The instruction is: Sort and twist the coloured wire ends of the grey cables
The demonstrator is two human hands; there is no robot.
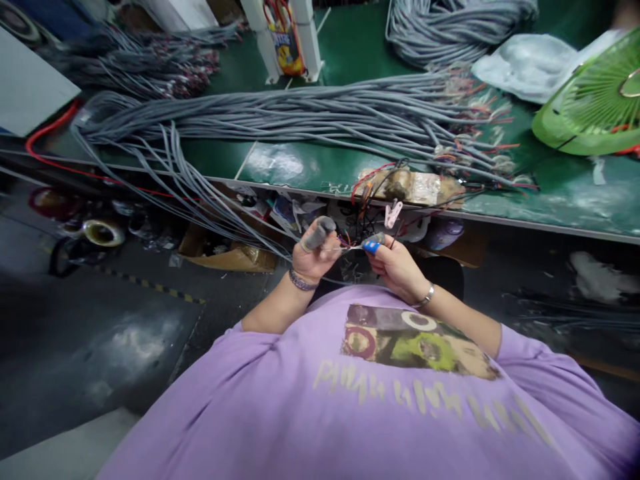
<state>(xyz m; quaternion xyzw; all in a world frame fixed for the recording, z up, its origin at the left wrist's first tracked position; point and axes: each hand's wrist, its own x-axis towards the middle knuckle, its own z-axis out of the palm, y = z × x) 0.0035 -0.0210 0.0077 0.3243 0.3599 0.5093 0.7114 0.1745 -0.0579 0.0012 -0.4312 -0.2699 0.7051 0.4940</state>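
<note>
My left hand (313, 253) is closed, with grey finger cots on its fingertips, pinching the end of a grey cable (240, 230) that runs up to the bench. My right hand (395, 263) is closed too, a blue-taped fingertip pinching the thin coloured wires (350, 243) that stick out of that cable end. Both hands meet just below the edge of the green bench (310, 167), above my purple shirt. A pink clip (393, 213) hangs at the bench edge just above my hands.
A big bundle of grey cables (300, 113) lies across the bench, another coil (450, 27) at the back. A green fan (595, 100) and a white cloth (530, 63) sit at the right. Tape rolls (103, 232) and clutter fill the shelf below. A red wire (50, 143) loops at left.
</note>
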